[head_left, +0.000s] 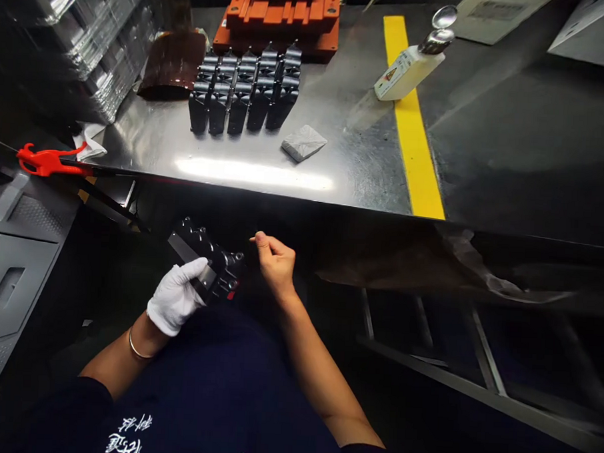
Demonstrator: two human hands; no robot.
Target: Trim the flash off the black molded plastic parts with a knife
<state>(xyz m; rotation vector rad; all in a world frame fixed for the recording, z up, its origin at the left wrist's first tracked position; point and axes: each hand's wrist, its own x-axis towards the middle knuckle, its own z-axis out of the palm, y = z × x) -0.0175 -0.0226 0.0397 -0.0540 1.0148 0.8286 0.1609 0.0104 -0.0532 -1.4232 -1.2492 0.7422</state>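
Currently, head view: gloved left hand grips a black part just off the bench edge. Bare right hand, near it, is pinched on a thin yellowish bit. Looks mid-work. Row of black parts stands on the bench; can't tell if done or waiting. Glove hides some of the held part; bit's mostly covered; under-bench too dark.

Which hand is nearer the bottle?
Right. The right hand is below and left of the bottle in view; the left hand, holding a black part, is farther left.
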